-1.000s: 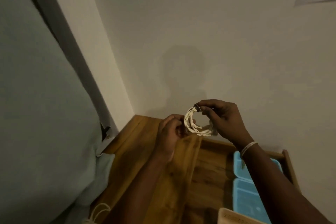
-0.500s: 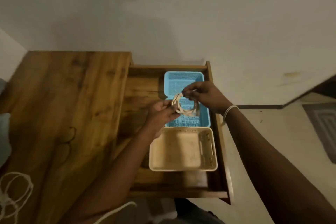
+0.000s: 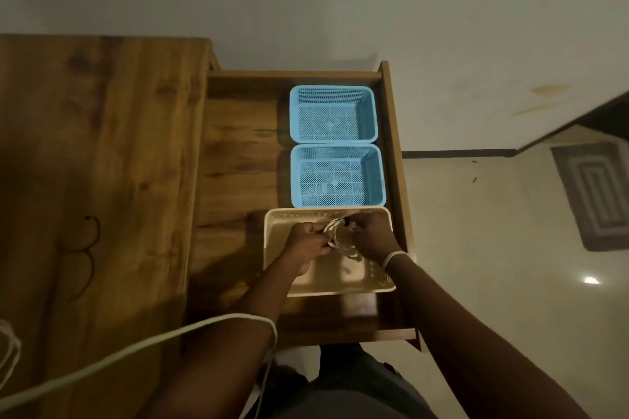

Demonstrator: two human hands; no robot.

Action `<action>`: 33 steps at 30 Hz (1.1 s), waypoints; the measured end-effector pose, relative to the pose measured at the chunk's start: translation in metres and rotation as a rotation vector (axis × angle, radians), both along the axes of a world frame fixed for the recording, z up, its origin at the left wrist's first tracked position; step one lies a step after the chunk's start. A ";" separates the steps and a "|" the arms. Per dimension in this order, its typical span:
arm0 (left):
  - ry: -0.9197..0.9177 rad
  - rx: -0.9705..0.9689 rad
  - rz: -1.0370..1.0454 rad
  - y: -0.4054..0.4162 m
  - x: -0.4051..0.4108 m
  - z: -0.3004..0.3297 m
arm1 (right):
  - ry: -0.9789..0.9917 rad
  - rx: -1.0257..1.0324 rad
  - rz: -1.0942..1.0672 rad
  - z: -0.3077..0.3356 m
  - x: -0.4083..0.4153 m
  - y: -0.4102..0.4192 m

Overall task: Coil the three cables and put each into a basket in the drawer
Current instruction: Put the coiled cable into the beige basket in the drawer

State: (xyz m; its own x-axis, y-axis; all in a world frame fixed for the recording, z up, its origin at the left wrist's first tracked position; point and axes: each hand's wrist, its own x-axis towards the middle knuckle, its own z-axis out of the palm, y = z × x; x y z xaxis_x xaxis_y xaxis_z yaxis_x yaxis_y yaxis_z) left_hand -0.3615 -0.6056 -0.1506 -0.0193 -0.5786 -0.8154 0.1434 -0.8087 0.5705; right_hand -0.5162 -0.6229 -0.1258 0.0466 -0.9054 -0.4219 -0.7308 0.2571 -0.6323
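A coiled white cable (image 3: pixel 340 239) is held between both hands over the beige basket (image 3: pixel 276 231), the nearest of three baskets in the open drawer (image 3: pixel 238 153). The coil's left edge is pinched by the curled fingers of the left hand (image 3: pixel 306 241), and its upper right part, where a dark tie is seen, is pinched by the fingertips of the right hand (image 3: pixel 371 236). Whether the coil touches the basket floor cannot be told. Two blue baskets (image 3: pixel 333 114) (image 3: pixel 337 177) are set in a row beyond the beige one, along the drawer's right side. A loose white cable (image 3: pixel 136 347) is draped over the left forearm and trails across the wooden desk (image 3: pixel 95 153)
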 end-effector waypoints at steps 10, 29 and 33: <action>-0.358 -0.108 -0.175 -0.009 -0.031 -0.022 | 0.063 0.044 -0.145 -0.001 0.008 0.003; -0.484 -0.207 -0.508 -0.025 -0.013 0.035 | 0.260 -0.036 0.044 0.023 0.014 -0.005; -0.266 -0.182 -0.508 -0.037 0.023 0.084 | 0.417 -0.019 0.197 0.065 0.038 -0.031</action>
State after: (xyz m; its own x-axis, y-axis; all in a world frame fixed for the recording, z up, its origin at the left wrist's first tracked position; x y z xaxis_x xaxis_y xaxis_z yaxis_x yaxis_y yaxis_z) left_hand -0.3383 -0.6426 -0.0663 -0.1386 -0.6811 -0.7190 -0.4020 -0.6248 0.6693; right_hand -0.4787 -0.6539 -0.0606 0.0489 -0.9040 -0.4247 -0.9575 0.0786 -0.2775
